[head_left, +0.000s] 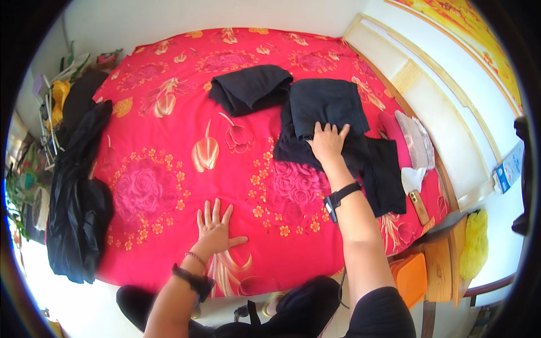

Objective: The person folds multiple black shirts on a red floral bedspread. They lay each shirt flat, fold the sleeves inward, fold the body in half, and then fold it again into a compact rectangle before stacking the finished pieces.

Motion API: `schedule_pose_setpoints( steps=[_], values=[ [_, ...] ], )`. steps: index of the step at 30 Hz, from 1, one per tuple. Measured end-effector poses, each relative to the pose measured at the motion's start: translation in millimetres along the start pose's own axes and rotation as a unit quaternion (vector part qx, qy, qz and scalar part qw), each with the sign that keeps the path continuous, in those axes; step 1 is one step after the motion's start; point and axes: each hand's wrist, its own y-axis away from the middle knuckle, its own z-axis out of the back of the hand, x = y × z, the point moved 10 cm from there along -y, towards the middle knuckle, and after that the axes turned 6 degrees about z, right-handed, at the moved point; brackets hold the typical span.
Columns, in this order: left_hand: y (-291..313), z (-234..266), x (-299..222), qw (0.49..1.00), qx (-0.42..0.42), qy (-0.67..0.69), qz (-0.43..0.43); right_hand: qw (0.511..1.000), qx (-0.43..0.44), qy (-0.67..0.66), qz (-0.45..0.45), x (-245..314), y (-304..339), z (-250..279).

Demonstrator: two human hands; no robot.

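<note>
Dark-clothed knees (304, 307) are showing at the lower edge, and above them the left hand (216, 228) is resting flat on the red floral bedspread (169, 169), fingers spread apart, gripping nothing. Right of it, the right hand (328, 141) is pressing down, fingers splayed, on the black garment (327, 107) lying half-folded toward the headboard side; folding seems underway, and smoothing the layers looks like the likely call. Another folded dark garment (251, 87) is lying just beside it. Black clothing (79, 186) is draping the bed's left edge; a pale headboard (434, 96) is running along the right.
</note>
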Motion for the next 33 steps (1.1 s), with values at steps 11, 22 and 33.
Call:
schedule_pose_setpoints(
  steps=[11,22,33],
  values=[
    [0,0,-5,1.0,0.007,-0.023,0.004,0.931,-0.194,-0.105,-0.291,-244,181,0],
    [-2,-2,-5,1.0,-0.002,-0.029,0.0,0.271,-0.233,-0.739,-0.572,-269,291,-192],
    [-2,-4,-6,1.0,-0.022,-0.005,-0.014,0.319,-0.235,-0.783,-0.48,-297,236,61]
  ],
)
